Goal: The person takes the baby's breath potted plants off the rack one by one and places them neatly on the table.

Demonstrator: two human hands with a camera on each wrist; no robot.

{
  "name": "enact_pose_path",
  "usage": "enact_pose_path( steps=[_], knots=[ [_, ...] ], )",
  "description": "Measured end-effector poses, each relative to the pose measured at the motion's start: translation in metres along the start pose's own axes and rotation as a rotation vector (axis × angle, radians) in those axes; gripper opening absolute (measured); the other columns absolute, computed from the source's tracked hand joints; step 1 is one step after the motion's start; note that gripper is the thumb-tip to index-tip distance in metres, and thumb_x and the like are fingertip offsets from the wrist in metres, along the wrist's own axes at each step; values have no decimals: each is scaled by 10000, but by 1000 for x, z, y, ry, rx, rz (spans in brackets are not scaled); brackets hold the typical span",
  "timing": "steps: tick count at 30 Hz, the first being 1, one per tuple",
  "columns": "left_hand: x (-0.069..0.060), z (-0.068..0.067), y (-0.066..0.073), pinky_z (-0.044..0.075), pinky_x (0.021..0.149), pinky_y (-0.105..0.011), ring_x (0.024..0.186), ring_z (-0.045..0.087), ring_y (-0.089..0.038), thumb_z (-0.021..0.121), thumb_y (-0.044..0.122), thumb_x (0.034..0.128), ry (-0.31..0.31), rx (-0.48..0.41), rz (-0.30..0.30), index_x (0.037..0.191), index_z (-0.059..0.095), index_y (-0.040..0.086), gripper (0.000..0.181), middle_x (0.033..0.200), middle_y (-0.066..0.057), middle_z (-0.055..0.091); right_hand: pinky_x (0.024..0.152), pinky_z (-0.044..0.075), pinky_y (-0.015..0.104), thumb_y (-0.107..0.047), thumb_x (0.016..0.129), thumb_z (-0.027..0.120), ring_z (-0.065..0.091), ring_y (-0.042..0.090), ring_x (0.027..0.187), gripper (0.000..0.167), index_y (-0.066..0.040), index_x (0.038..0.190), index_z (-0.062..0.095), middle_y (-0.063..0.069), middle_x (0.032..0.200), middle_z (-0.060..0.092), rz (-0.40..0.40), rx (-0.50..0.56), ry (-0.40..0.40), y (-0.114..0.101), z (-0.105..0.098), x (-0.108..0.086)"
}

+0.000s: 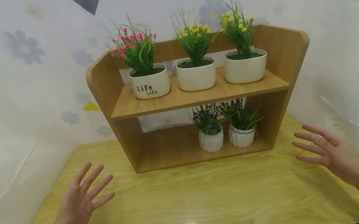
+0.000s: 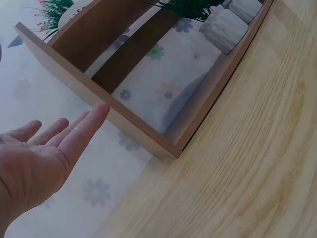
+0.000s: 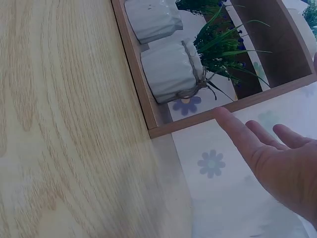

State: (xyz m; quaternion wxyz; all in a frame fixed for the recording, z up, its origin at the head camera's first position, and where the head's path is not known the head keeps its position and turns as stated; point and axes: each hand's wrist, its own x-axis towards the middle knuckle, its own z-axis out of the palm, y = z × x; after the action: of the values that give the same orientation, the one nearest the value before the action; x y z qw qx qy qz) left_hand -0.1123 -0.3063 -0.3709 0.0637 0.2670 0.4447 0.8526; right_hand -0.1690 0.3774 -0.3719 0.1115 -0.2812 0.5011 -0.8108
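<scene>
A two-tier wooden shelf (image 1: pixel 178 101) stands on the table between the hands. On its upper board are three cream oval pots: one marked "Life" (image 1: pixel 150 84) with pink flowers, two (image 1: pixel 196 76) (image 1: pixel 245 67) with yellow flowers. Two white ribbed pots (image 1: pixel 211 140) (image 1: pixel 242 136) with purple flowers stand on the lower board, towards the right. The left hand (image 1: pixel 76 208) (image 2: pixel 37 163) is held up left of the shelf, fingers spread, holding nothing. Right of the shelf, the right hand (image 1: pixel 339 155) (image 3: pixel 277 163) hovers with fingers extended and holds nothing. Twine wraps the rightmost ribbed pot (image 3: pixel 171 72).
The pale wood tabletop (image 1: pixel 205 194) extends in front of the shelf and to both sides. White flower-print cloth (image 1: pixel 38 84) hangs behind and at the sides, with dark triangles along the top and a yellow one (image 1: pixel 91 107) at the left.
</scene>
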Motion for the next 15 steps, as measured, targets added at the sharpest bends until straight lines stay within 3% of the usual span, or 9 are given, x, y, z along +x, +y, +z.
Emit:
enact_pose_path(
  steps=[6,15],
  knots=[
    [5,4,-3,401,1062,-586,1411,388,-390,217,185,1108,-99,-156,6,1599,263,138,495,1618,-68,305,923,525,521,40,1076,111,556,300,1287,543,-79,1554,339,104,1473,519,-7,0,-11,-1,-2,1],
    [12,14,-5,426,1044,-574,1392,414,-397,261,181,1107,-81,-104,12,1599,258,128,495,1611,-88,315,924,524,534,52,1067,96,548,332,1288,535,-46,1559,283,142,1484,501,-50,47,-44,-6,-3,11]
  ],
)
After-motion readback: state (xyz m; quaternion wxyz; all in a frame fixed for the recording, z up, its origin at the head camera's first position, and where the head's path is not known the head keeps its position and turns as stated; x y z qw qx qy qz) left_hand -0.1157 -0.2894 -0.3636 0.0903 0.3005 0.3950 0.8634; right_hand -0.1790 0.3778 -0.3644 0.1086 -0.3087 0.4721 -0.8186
